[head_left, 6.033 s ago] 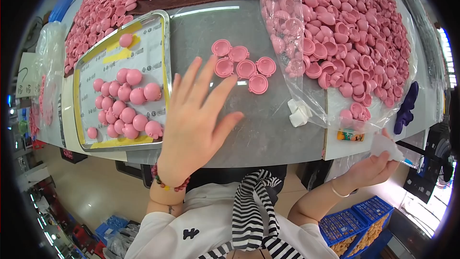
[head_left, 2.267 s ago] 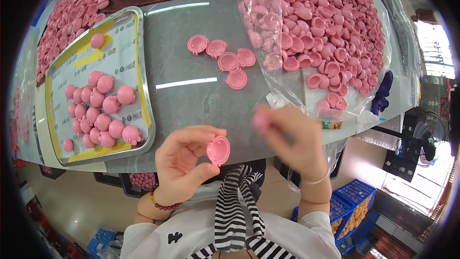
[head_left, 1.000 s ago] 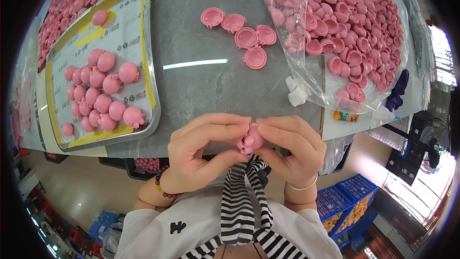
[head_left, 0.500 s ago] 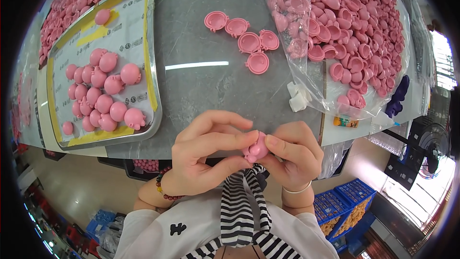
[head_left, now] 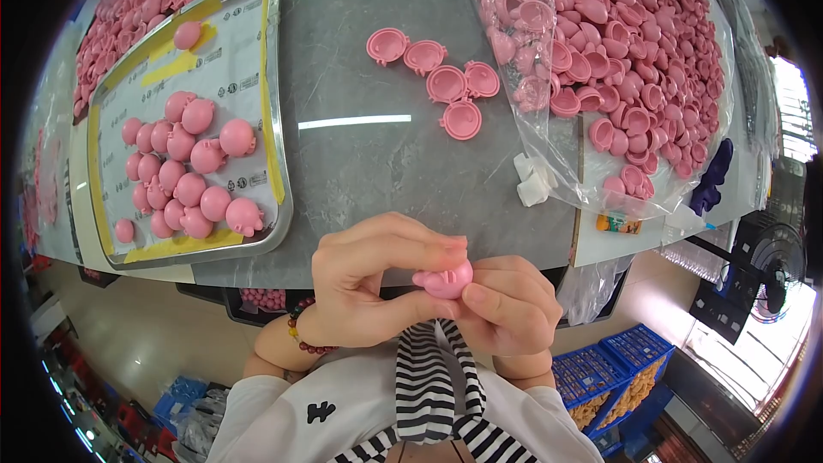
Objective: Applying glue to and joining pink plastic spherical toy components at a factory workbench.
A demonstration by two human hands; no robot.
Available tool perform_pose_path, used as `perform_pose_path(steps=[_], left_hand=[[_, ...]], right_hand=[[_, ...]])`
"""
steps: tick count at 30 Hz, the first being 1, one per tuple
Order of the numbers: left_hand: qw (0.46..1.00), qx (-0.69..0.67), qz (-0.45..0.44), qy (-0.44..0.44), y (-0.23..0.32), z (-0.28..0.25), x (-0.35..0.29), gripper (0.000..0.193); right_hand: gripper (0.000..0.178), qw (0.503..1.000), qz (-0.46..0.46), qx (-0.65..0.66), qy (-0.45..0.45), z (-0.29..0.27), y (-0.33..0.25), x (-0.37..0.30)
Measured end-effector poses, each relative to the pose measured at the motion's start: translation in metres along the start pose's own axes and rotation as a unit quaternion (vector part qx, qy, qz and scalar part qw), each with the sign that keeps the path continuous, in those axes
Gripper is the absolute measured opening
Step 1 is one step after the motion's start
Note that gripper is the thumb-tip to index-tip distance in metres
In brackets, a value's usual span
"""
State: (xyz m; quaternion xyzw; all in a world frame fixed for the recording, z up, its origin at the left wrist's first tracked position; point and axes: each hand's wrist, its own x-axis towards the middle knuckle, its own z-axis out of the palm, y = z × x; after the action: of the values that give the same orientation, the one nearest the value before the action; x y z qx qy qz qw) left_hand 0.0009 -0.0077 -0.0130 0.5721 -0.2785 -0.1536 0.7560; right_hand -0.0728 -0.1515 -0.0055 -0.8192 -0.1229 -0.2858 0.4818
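Observation:
A small pink plastic ball (head_left: pixel 447 281) with little knobs is pinched between both hands, just in front of the table's near edge. My left hand (head_left: pixel 373 279) grips it with thumb below and fingertips above. On its right side, the thumb and fingers of my right hand (head_left: pixel 510 302) press against it. Several pink half shells (head_left: pixel 447 84) lie hollow side up on the grey table (head_left: pixel 360 171) beyond my hands. To the left, a metal tray (head_left: pixel 276 120) lined with printed paper and yellow tape carries several closed pink balls (head_left: pixel 180 144).
A clear plastic bag (head_left: pixel 536 141) at the right holds a large heap of pink shells (head_left: pixel 626 43). More shells (head_left: pixel 146 4) pile up at the far left. Crumpled white paper (head_left: pixel 534 178) and a purple object (head_left: pixel 712 176) lie nearby. Blue crates (head_left: pixel 591 373) stand below on the right.
Both hands have moved slightly down and turned the pink ball, so its knobs now point left. The fingers of my left hand have closed over its top.

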Motion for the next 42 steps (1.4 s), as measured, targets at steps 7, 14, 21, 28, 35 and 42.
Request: perform_pose_path(steps=[7, 14, 21, 28, 35, 42], left_hand=[[0.992, -0.112, -0.052, -0.023, -0.002, -0.002, 0.001, 0.041], [0.843, -0.53, -0.094, -0.018, -0.009, -0.014, -0.006, 0.059], [0.906, -0.372, -0.196, 0.057, 0.02, -0.008, 0.0, 0.047], [0.98, -0.171, -0.076, -0.067, 0.022, -0.027, -0.004, 0.03], [0.752, 0.642, 0.013, 0.148, 0.062, -0.088, 0.012, 0.01], [0.803, 0.593, 0.06, -0.017, 0.044, -0.026, 0.055, 0.034]], right_hand=[[0.023, 1.0, -0.001, 0.007, 0.005, -0.001, 0.0, 0.004], [0.02, 0.882, 0.008, -0.275, 0.383, -0.064, 0.035, -0.016], [0.054, 0.784, 0.171, -0.4, 0.443, -0.19, 0.105, -0.054], [0.052, 0.813, 0.287, -0.328, 0.385, -0.2, 0.112, -0.049], [0.018, 0.82, 0.182, -0.226, 0.493, -0.171, 0.077, -0.036], [0.021, 0.849, 0.091, -0.173, 0.491, -0.131, 0.05, -0.025]])
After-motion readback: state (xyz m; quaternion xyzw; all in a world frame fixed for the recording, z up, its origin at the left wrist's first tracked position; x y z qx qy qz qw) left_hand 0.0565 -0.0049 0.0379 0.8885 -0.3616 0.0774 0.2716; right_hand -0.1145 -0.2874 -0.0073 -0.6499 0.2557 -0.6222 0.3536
